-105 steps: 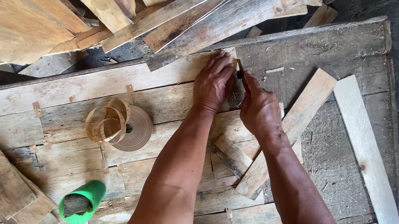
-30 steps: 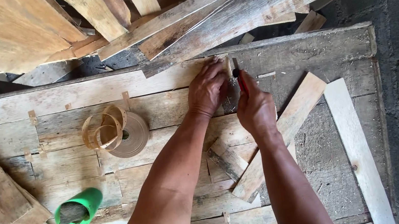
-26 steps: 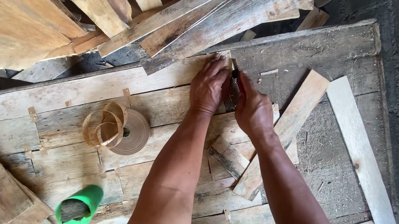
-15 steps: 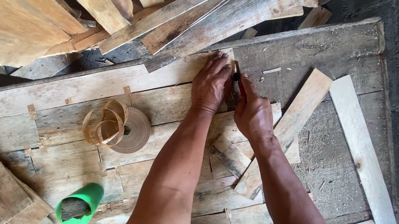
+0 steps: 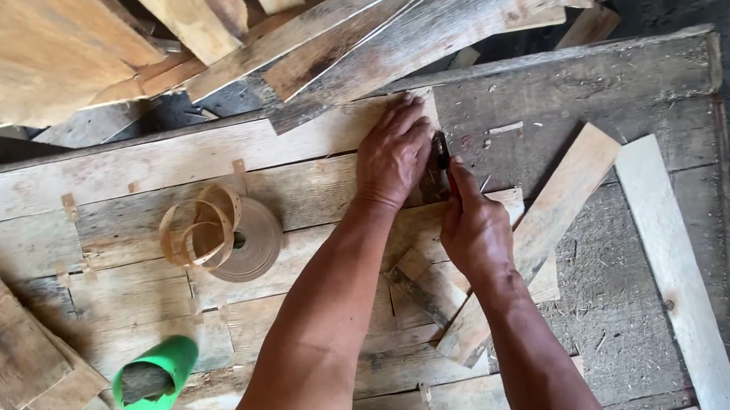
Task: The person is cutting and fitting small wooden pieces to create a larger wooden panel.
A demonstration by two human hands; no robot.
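At frame centre, left hand presses flat on a plank; right hand clenches a small blade, which could slip toward nearby fingers.

Rough, matt weathered wood planks; glossy green plastic cup; smooth tan tape roll.
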